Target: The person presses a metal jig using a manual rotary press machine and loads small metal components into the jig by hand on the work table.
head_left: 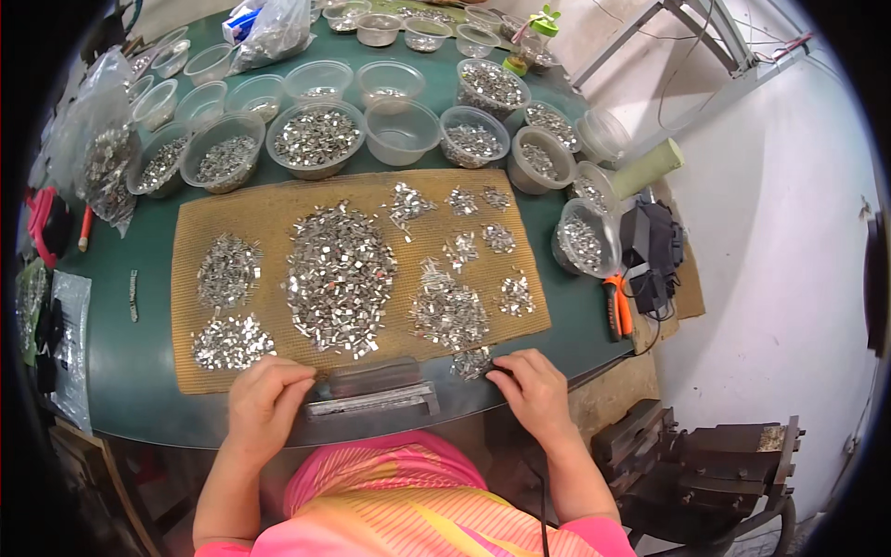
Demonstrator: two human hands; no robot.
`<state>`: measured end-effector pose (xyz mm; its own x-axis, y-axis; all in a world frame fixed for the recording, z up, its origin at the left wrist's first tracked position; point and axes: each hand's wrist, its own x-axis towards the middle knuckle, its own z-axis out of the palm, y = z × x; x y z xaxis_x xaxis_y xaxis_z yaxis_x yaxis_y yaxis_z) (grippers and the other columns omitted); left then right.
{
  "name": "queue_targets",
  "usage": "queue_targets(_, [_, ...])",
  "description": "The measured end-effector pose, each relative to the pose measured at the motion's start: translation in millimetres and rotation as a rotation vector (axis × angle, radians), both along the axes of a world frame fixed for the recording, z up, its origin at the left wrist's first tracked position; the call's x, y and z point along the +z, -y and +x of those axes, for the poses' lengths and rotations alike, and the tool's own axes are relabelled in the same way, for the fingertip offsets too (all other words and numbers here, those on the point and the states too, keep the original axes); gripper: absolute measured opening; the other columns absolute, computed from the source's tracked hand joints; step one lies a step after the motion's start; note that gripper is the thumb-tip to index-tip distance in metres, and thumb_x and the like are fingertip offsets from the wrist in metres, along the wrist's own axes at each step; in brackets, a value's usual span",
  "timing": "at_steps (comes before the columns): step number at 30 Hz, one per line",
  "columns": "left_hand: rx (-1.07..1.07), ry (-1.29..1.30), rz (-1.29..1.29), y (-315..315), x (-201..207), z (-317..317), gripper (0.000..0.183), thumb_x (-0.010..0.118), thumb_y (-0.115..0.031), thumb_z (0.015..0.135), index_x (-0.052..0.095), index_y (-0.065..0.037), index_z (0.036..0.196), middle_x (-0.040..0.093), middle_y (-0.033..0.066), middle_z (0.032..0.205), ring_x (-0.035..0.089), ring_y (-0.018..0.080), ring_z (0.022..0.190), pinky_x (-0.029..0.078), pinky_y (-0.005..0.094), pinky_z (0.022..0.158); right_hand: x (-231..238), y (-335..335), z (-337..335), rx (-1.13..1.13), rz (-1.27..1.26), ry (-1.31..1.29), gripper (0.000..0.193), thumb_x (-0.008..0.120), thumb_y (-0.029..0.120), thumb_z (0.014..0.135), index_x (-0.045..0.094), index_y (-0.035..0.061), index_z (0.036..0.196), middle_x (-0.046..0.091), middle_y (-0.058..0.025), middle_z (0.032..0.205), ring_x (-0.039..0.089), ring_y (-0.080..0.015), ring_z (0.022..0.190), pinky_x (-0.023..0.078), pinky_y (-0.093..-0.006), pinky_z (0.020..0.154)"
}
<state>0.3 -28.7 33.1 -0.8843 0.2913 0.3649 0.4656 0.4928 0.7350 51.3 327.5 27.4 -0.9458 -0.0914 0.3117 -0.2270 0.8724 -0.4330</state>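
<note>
Green tabletop (130, 371) bears a silvery bar (369, 402) between the hands (264, 395) (534, 395).

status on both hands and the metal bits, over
Left hand beside grey bar. Right hand at small pile of metal pieces. Grey bar lies between hands.

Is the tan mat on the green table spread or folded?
Spread: the mat lies flat, with piles of silvery pieces across it.
</note>
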Motion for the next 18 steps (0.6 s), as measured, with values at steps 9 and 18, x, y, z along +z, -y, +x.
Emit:
queue_targets(9, [-0.188, 0.194, 0.163, -22, -6, 16, 0.012, 0.075, -0.004, 0.088, 0.071, -0.004, 0.099, 0.072, 0.0104, 0.099, 0.07, 0.0274, 0.092, 0.055, 0.0363, 0.078, 7, -1, 1, -0.082, -0.021, 0.115, 0.01, 0.076, 0.008, 0.084, 0.068, 0.0058, 0.09, 0.066, -0.01, 0.084, 0.066, -0.0313, 0.079, 0.053, -0.0393, 0.069])
queue_targets(18, [-0.2, 0.077, -0.001, -23, -12, 21, 0.015, 0.074, -0.003, 0.085, 0.069, -0.004, 0.099, 0.068, 0.0088, 0.103, 0.067, 0.0295, 0.096, 0.055, 0.0384, 0.081, 5, 10, -1, -0.097, -0.36, 0.224, 0.006, 0.067, -0.002, 0.092, 0.067, -0.001, 0.098, 0.073, -0.0096, 0.091, 0.072, -0.0164, 0.08, 0.056, -0.0282, 0.073])
